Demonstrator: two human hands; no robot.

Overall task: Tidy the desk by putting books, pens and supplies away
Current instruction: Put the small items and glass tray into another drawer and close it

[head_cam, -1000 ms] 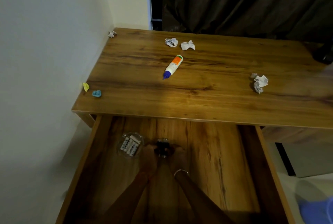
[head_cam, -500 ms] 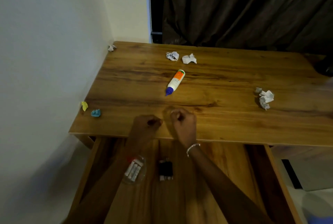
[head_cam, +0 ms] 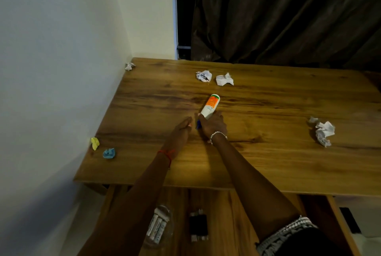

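The glue bottle [head_cam: 211, 104] is lying on its side in the middle of the bench [head_cam: 268, 163]. Its near end is wrapped by the right hand [head_cam: 212, 124], so that grip is closed around the bottle. The left hand [head_cam: 182, 130] is laid just left of the bottle, its grip loose and holding nothing. The bottle is made of smooth, round, white plastic, with an orange label and a blue cap [head_cam: 198, 124]. It could be dropped or rolled away if it is held too softly. Glue could be spilled if the cap is loose. A crumpled white paper ball [head_cam: 204, 75] beyond the bottle looks light and bumpy. The open drawer [head_cam: 226, 214] is found on the near side of the bottle.
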